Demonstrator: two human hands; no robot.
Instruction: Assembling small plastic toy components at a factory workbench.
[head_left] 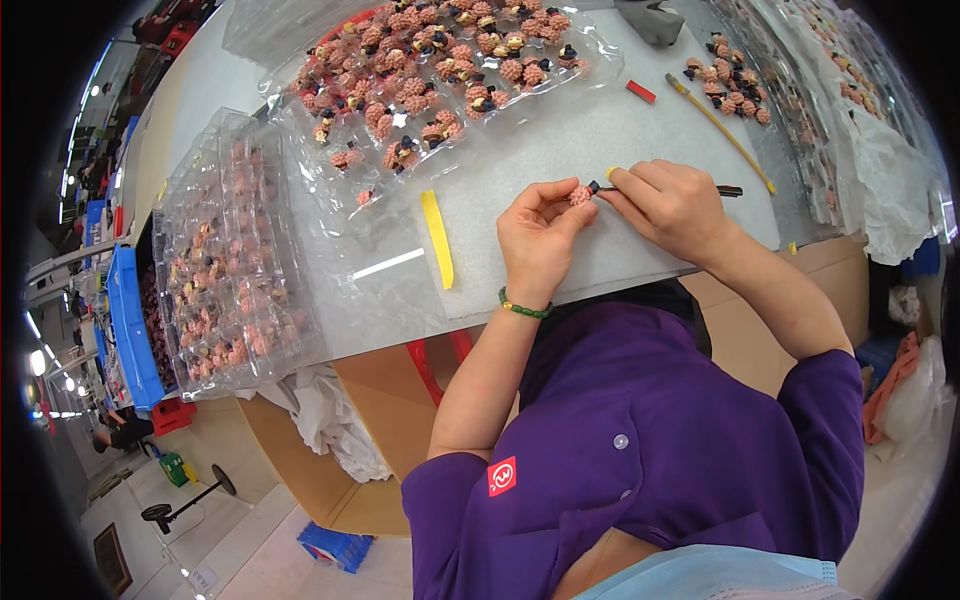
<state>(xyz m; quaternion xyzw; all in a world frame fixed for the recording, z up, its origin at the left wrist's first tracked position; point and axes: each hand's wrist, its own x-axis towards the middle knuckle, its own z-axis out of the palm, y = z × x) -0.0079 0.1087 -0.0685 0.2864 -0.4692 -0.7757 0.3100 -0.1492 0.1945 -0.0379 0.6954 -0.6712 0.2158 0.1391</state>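
My left hand [538,235], with a green bracelet at its wrist, pinches a small pink bumpy figurine [581,195] with a dark part on its upper right. My right hand [672,205] is closed round a thin black tool [730,190], whose back end sticks out to the right. The tool's thin front end reaches the figurine's dark part; whether it touches cannot be made out. Something small and yellow shows at a right fingertip. Both hands are above a pale mat [600,130] on the table.
Ahead lies a clear plastic tray [590,60] heaped with pink figurines. Another filled tray [235,260] stands left, beside a blue crate [135,330]. A yellow strip [437,240], a red piece [641,92], a yellowish brush-like stick [730,140] and loose figurines [735,85] lie around.
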